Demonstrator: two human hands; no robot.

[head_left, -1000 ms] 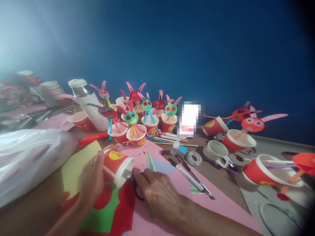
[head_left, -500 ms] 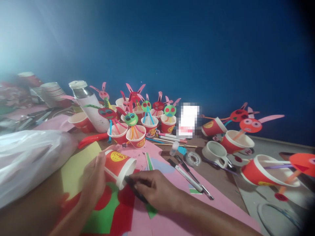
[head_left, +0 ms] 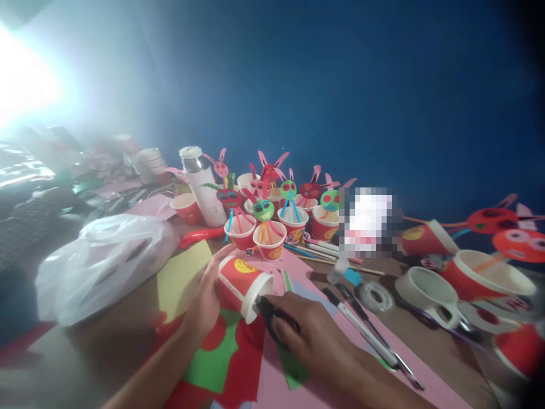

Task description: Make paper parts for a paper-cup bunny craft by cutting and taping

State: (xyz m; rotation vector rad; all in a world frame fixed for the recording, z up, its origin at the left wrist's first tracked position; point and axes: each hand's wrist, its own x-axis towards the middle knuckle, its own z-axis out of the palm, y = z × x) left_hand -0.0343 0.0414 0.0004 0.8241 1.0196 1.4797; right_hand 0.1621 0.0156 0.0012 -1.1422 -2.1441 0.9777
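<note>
My left hand [head_left: 207, 298] is wrapped round a red paper cup [head_left: 238, 279] with a white rim and a yellow label. The cup lies tilted on its side, its mouth facing right. In my right hand [head_left: 300, 326] is a black hand tool [head_left: 269, 316], whose tip touches or overlaps the cup's rim; my fingers cover much of it, and its kind is unclear. Under the hands lie pink paper [head_left: 279, 363], red paper [head_left: 249, 346] and a green piece [head_left: 217, 355] with rounded cutouts.
Several cups with paper animal heads, such as a green one [head_left: 264, 210], stand behind. A white flask [head_left: 204, 193] is at the back left, near a white plastic bag [head_left: 106, 255]. Markers [head_left: 368, 329], a tape roll [head_left: 377, 296] and a mug [head_left: 426, 292] lie rightward.
The view has turned left, so the scene sits further right in the picture. Both hands keep their hold on the cup and the black tool, with the tool still at the rim.
</note>
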